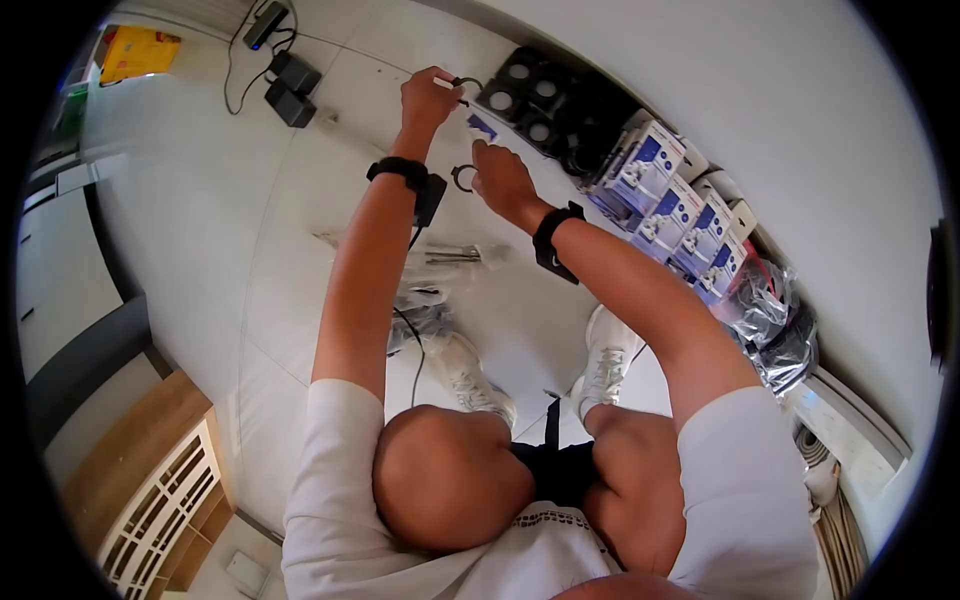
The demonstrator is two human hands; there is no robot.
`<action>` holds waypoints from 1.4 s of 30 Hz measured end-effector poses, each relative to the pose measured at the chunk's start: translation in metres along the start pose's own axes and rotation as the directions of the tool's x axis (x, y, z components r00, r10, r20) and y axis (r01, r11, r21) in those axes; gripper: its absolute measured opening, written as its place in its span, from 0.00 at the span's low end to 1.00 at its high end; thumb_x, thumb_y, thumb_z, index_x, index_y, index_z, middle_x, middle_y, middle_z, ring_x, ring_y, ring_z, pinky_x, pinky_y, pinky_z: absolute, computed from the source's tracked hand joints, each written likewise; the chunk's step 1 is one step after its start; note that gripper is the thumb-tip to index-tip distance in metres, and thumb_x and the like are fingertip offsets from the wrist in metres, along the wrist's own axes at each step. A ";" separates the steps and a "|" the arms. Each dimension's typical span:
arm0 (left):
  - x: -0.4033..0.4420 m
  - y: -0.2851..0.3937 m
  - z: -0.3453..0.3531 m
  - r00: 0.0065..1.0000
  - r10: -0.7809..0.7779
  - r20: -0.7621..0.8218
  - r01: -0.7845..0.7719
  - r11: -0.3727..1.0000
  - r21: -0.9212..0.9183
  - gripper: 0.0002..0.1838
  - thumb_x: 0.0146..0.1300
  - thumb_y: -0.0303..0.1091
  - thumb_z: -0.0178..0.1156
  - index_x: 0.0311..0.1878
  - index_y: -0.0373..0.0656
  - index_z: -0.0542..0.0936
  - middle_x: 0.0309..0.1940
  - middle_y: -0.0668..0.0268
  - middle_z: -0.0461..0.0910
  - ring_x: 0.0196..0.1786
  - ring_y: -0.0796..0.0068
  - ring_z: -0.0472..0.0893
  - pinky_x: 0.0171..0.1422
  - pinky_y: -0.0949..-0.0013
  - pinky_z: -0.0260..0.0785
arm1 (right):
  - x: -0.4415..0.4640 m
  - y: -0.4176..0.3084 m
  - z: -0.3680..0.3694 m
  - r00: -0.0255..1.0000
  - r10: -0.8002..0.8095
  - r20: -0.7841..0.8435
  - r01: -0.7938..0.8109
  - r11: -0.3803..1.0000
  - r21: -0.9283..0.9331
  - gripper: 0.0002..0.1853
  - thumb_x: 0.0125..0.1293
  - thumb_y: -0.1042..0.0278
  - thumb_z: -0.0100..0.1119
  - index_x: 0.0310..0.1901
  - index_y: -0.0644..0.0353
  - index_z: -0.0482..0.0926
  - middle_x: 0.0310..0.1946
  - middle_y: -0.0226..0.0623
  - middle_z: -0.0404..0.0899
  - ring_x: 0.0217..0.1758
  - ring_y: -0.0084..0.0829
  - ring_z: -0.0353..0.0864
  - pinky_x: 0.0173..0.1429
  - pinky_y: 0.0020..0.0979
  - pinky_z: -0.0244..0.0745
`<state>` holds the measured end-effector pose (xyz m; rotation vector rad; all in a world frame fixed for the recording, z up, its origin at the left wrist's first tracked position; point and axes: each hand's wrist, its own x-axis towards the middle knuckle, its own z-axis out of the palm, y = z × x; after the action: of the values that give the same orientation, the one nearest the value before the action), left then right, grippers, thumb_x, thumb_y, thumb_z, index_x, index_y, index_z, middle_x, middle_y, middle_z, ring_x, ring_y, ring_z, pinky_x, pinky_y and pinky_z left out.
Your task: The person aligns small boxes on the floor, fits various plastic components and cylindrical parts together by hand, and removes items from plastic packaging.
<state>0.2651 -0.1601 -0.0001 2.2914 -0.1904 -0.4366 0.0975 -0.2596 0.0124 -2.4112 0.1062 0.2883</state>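
My left hand (pixel 430 103) is stretched out over the floor, its fingers closed on a thin black ring (pixel 468 82). Nearer to me, my right hand (pixel 505 180) pinches a second dark ring (pixel 462 178), which has small tabs on its edge. Between the two hands, close to the right fingertips, lies a small blue and white packet (pixel 482 127). Just beyond them stand several black round-faced units (pixel 539 132) with pale centres, in rows along the wall. Both wrists wear black straps.
Blue and white boxes (pixel 655 165) line the wall at right, with silvery plastic bags (pixel 770 330) beside them. Black power adapters (pixel 291 102) with cables lie at upper left. Clear bags with metal pieces (pixel 455 255) are on the floor before my shoes (pixel 606 365). A yellow package (pixel 138 54) is farther off.
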 end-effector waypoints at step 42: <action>-0.036 -0.039 -0.007 0.965 -0.131 0.226 0.191 0.944 -0.268 0.12 0.65 0.43 0.62 0.44 0.45 0.85 0.32 0.61 0.87 0.31 0.72 0.86 0.42 0.68 0.80 | 0.017 -0.001 -0.018 0.967 -0.229 0.111 0.235 0.971 -0.042 0.14 0.59 0.58 0.64 0.36 0.61 0.78 0.32 0.48 0.83 0.41 0.53 0.83 0.45 0.48 0.79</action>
<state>0.2339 -0.1189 -0.0146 1.9801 -0.0364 -0.7388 0.1174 -0.2704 0.0219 -2.4277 -0.2337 0.3121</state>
